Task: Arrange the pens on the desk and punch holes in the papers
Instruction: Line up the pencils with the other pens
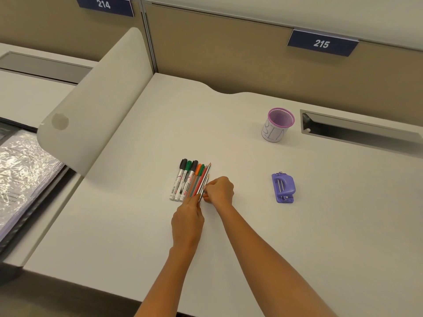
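A row of markers, pens and pencils [190, 179] lies side by side on the white desk [137, 225], tips pointing away from me. My right hand [219, 191] pinches a pencil at the right end of the row. My left hand [186, 221] reaches in from below, and its fingertips touch the near ends of the pencils. A purple hole punch [283, 187] lies to the right of the hands. No loose paper shows on this desk.
A purple mesh pen cup [277, 124] stands at the back right, beside a cable slot [357, 131]. A curved white divider [96, 106] rises on the left. Beyond it lies a plastic-wrapped stack [20, 172] on the neighbouring desk.
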A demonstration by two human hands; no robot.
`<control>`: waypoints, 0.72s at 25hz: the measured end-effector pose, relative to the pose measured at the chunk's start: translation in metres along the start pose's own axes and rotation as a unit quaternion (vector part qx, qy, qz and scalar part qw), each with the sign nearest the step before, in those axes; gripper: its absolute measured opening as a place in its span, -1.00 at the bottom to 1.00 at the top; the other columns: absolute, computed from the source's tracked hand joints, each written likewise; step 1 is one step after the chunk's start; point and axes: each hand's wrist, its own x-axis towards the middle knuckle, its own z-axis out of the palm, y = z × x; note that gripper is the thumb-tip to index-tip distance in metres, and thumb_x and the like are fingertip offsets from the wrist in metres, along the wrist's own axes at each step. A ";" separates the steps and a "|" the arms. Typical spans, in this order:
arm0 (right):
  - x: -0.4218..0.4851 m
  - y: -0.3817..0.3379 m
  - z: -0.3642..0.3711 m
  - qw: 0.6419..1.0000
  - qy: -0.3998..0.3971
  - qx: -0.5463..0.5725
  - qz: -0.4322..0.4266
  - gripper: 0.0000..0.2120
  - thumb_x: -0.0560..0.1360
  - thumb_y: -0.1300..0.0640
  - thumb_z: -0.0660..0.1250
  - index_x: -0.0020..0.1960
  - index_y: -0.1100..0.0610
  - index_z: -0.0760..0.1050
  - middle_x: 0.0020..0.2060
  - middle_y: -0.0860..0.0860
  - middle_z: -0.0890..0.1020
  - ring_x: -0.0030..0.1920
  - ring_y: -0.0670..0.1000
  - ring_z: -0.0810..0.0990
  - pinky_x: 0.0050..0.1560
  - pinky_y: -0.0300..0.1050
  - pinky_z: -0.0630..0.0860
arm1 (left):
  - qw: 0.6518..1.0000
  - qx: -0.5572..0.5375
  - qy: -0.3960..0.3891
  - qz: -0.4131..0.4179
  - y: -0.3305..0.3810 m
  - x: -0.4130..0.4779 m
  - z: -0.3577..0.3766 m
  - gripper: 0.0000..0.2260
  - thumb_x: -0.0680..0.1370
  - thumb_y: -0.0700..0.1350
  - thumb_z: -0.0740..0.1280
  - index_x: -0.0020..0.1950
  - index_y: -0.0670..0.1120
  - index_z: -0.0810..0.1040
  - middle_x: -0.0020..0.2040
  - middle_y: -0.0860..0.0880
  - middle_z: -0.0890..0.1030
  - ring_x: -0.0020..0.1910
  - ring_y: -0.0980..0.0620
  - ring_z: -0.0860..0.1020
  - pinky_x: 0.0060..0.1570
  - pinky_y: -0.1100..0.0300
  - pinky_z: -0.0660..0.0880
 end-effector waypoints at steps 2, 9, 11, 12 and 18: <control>0.001 0.001 0.000 1.000 -0.006 0.017 0.009 -0.93 0.48 0.24 0.40 -0.18 0.21 0.62 -0.32 0.10 0.67 -0.33 0.08 0.70 -0.21 0.00 0.69 | 1.000 0.000 0.000 0.000 0.000 0.001 0.001 -0.71 0.59 -0.14 0.26 0.30 -0.14 0.52 0.17 -0.15 0.63 0.00 -0.12 0.64 0.05 0.07 0.56; 0.000 0.006 -0.013 0.998 -0.004 0.060 0.028 -0.91 0.50 0.21 0.39 -0.08 0.23 0.63 -0.32 0.07 0.65 -0.44 -0.03 0.64 -0.36 -0.24 0.61 | 1.000 -0.015 0.008 0.007 0.006 0.001 0.007 -0.74 0.57 -0.16 0.30 0.25 -0.12 0.57 0.17 -0.13 0.63 0.06 -0.10 0.63 0.11 0.07 0.54; 0.001 0.008 -0.027 0.997 0.011 0.069 0.024 -0.90 0.50 0.21 0.39 -0.05 0.23 0.64 -0.26 0.10 0.67 -0.41 -0.02 0.65 -0.30 -0.24 0.62 | 0.999 -0.030 -0.002 0.011 0.014 0.002 0.014 -0.76 0.57 -0.13 0.31 0.23 -0.08 0.57 0.14 -0.08 0.65 0.06 -0.03 0.62 0.12 0.13 0.52; 0.002 0.010 -0.038 0.997 0.020 0.076 0.018 -0.90 0.50 0.22 0.38 -0.04 0.23 0.63 -0.24 0.10 0.68 -0.40 -0.01 0.65 -0.30 -0.25 0.62 | 0.999 -0.038 -0.014 0.017 0.019 0.002 0.019 -0.76 0.56 -0.11 0.31 0.22 -0.07 0.57 0.13 -0.05 0.65 0.05 0.00 0.62 0.12 0.16 0.51; 0.032 0.028 -0.135 0.985 0.135 -0.041 -0.098 -0.81 0.49 0.22 0.32 0.06 0.17 0.64 -0.06 0.08 0.70 -0.07 0.07 0.66 -0.10 -0.11 0.61 | 0.987 -0.028 -0.158 0.029 0.069 -0.003 0.061 -0.62 0.49 0.08 0.39 0.25 -0.03 0.52 0.14 0.01 0.62 0.01 0.05 0.60 0.03 0.21 0.50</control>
